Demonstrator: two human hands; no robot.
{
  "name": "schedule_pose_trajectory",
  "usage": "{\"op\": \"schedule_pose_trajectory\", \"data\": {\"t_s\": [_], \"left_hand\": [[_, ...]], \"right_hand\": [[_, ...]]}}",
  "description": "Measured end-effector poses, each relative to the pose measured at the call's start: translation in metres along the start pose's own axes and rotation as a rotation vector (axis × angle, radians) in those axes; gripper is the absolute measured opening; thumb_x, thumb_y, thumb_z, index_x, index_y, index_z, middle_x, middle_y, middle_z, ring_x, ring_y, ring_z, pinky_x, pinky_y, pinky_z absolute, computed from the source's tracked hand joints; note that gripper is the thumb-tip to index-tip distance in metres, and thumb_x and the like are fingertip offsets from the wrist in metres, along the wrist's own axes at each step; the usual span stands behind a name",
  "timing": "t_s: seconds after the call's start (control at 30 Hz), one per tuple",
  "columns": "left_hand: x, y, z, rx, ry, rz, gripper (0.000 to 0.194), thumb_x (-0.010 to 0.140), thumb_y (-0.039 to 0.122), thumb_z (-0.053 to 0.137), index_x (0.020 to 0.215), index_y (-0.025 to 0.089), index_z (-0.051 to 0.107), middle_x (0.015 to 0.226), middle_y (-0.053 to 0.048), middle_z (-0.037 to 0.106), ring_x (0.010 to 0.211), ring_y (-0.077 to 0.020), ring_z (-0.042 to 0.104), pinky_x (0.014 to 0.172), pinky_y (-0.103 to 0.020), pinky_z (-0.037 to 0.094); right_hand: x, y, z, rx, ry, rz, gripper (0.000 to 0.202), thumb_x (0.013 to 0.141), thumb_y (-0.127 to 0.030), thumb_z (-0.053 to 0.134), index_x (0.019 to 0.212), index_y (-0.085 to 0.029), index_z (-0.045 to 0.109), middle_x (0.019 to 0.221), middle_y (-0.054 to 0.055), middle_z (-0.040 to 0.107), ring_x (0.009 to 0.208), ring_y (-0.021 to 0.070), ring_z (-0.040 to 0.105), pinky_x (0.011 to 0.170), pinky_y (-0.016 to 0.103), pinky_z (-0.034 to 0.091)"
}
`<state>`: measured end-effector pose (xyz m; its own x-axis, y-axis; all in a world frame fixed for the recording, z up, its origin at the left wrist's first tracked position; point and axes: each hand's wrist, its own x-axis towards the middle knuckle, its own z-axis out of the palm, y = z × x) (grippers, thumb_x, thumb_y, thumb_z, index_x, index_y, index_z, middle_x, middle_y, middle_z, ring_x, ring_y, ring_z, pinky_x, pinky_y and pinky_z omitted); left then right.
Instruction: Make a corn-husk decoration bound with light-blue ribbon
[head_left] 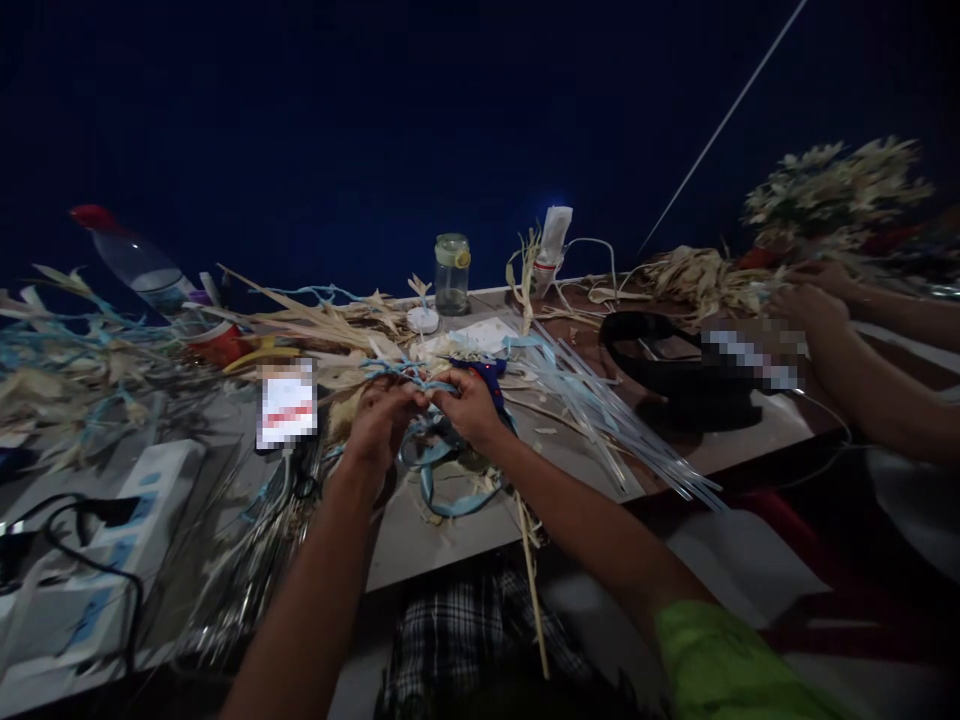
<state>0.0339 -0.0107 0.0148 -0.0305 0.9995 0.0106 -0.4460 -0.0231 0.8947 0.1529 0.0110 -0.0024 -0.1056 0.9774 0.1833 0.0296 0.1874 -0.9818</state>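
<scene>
Over the table's near middle, my left hand (384, 420) and my right hand (471, 408) meet, fingers pinched together. Between them runs a light-blue twisted strip (409, 376), gripped by both hands; its far end points left among pale dried husks. Just under my hands, a loose blue ribbon (450, 505) lies in loops on the table. Behind my right hand is a dark blue tool (484, 372), partly hidden, its kind hard to make out. My fingertips cover part of the strip.
Clear thin sticks (622, 430) lie to the right, near a black band-shaped object (660, 375). A glass jar (451, 275) stands behind. On the left are a phone (286, 405), a white power strip (127, 560) and a tilted bottle (142, 270). Another person's hands (810, 310) are at far right.
</scene>
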Motion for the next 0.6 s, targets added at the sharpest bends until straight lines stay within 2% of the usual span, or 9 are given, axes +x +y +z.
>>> {"op": "schedule_pose_trajectory", "data": {"t_s": [0.17, 0.27, 0.33, 0.4, 0.5, 0.53, 0.6], "left_hand": [[0.003, 0.0, -0.001, 0.082, 0.176, 0.016, 0.027, 0.063, 0.037, 0.067, 0.063, 0.012, 0.058, 0.05, 0.003, 0.05, 0.044, -0.0053, 0.045, 0.047, -0.019, 0.038], [0.004, 0.004, -0.003, 0.119, 0.266, -0.055, 0.035, 0.059, 0.039, 0.069, 0.08, 0.012, 0.062, 0.05, 0.004, 0.05, 0.041, -0.0053, 0.044, 0.042, -0.018, 0.034], [0.003, 0.008, -0.005, 0.126, 0.283, -0.089, 0.04, 0.058, 0.039, 0.069, 0.086, 0.011, 0.062, 0.051, 0.004, 0.051, 0.041, -0.0049, 0.043, 0.04, -0.017, 0.032], [0.004, 0.01, -0.006, 0.128, 0.265, -0.087, 0.041, 0.056, 0.037, 0.07, 0.087, 0.011, 0.062, 0.053, 0.004, 0.053, 0.041, -0.0039, 0.042, 0.04, -0.016, 0.031], [0.004, 0.01, -0.005, 0.158, 0.217, -0.126, 0.043, 0.055, 0.038, 0.071, 0.087, 0.01, 0.062, 0.058, 0.002, 0.056, 0.042, -0.0035, 0.042, 0.04, -0.016, 0.03], [0.004, 0.009, -0.004, 0.18, 0.202, -0.15, 0.044, 0.055, 0.038, 0.071, 0.088, 0.01, 0.062, 0.06, 0.001, 0.057, 0.043, -0.0036, 0.042, 0.04, -0.016, 0.03], [0.003, 0.008, -0.002, 0.228, 0.171, -0.185, 0.045, 0.056, 0.039, 0.071, 0.089, 0.01, 0.062, 0.062, 0.0, 0.058, 0.044, -0.004, 0.043, 0.04, -0.017, 0.029]], "right_hand": [[-0.005, 0.001, 0.003, -0.101, -0.053, -0.078, 0.013, 0.067, -0.025, 0.056, 0.074, -0.015, 0.061, 0.071, 0.0, 0.059, 0.066, 0.0109, 0.05, 0.065, 0.023, 0.04], [-0.007, -0.001, 0.001, -0.004, -0.177, -0.008, 0.017, 0.066, -0.028, 0.059, 0.077, -0.015, 0.062, 0.071, -0.001, 0.058, 0.066, 0.0108, 0.05, 0.065, 0.023, 0.04], [-0.005, -0.003, -0.003, 0.092, -0.225, 0.069, 0.021, 0.067, -0.032, 0.059, 0.078, -0.016, 0.063, 0.068, -0.001, 0.056, 0.062, 0.0102, 0.048, 0.062, 0.023, 0.039], [-0.001, -0.004, -0.009, 0.125, -0.127, 0.073, 0.021, 0.069, -0.035, 0.057, 0.075, -0.016, 0.063, 0.069, 0.0, 0.056, 0.063, 0.0104, 0.048, 0.062, 0.024, 0.039], [0.007, -0.004, -0.015, 0.113, 0.115, -0.012, 0.021, 0.071, -0.036, 0.056, 0.074, -0.017, 0.064, 0.077, 0.002, 0.057, 0.07, 0.0117, 0.049, 0.065, 0.024, 0.04], [0.009, -0.004, -0.016, 0.109, 0.149, -0.041, 0.021, 0.072, -0.036, 0.055, 0.078, -0.017, 0.064, 0.079, 0.002, 0.058, 0.071, 0.0118, 0.049, 0.066, 0.025, 0.041], [0.011, -0.005, -0.016, 0.065, 0.132, -0.114, 0.023, 0.075, -0.035, 0.054, 0.085, -0.017, 0.064, 0.081, 0.002, 0.057, 0.072, 0.0116, 0.05, 0.067, 0.025, 0.041]]}}
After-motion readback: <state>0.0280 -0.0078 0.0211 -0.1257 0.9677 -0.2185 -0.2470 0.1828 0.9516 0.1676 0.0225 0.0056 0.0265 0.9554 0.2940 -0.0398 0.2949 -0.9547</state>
